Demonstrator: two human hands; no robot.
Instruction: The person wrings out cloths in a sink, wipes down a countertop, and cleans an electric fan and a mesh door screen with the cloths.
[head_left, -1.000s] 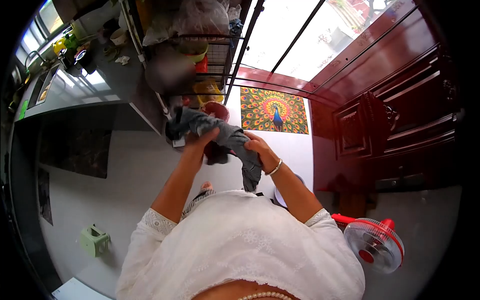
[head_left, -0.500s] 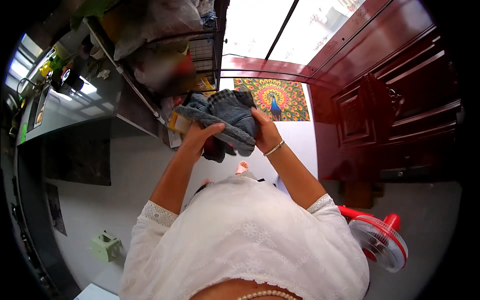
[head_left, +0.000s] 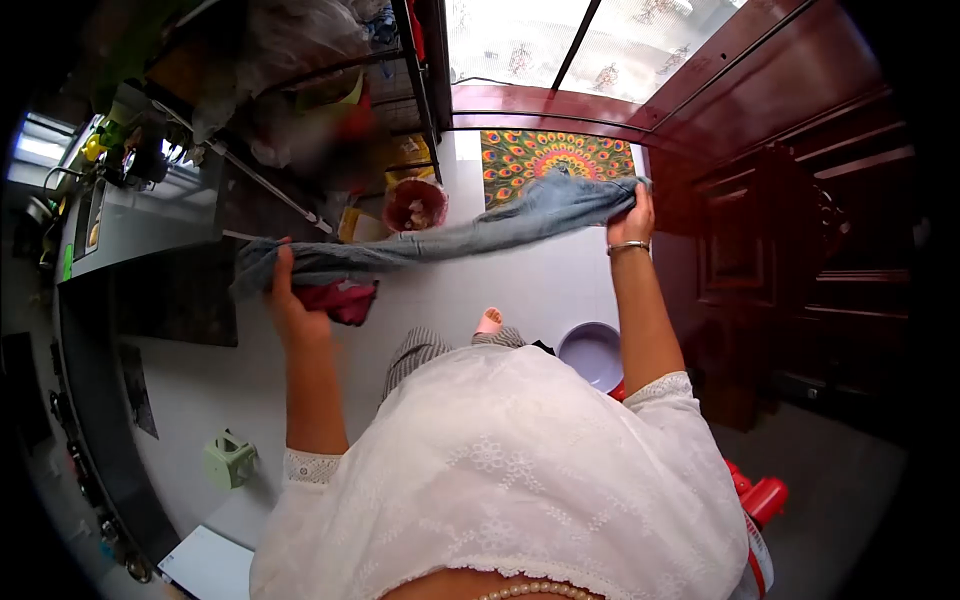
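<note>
A long grey-blue cloth (head_left: 450,240) is stretched across the view between my two hands, slightly blurred. My left hand (head_left: 292,300) grips its left end, thumb up, with a dark red piece of fabric (head_left: 345,300) hanging just beside the hand. On the right, higher up, my right hand (head_left: 632,217) is closed on the other end, in front of the peacock mat (head_left: 510,165). The cloth's middle sags a little and passes in front of the floor near a pink basket (head_left: 415,204).
A wire shelf (head_left: 415,90) with bags stands at the upper left, beside a grey counter (head_left: 150,225). A lilac basin (head_left: 590,355) is near my right forearm. The dark red door (head_left: 740,240), green stool (head_left: 229,460) and red fan (head_left: 765,500) are around me.
My hands have moved far apart, left hand to the left and right hand to the right and up. The bunched cloth is now pulled out long. The view has shifted, showing the basin.
</note>
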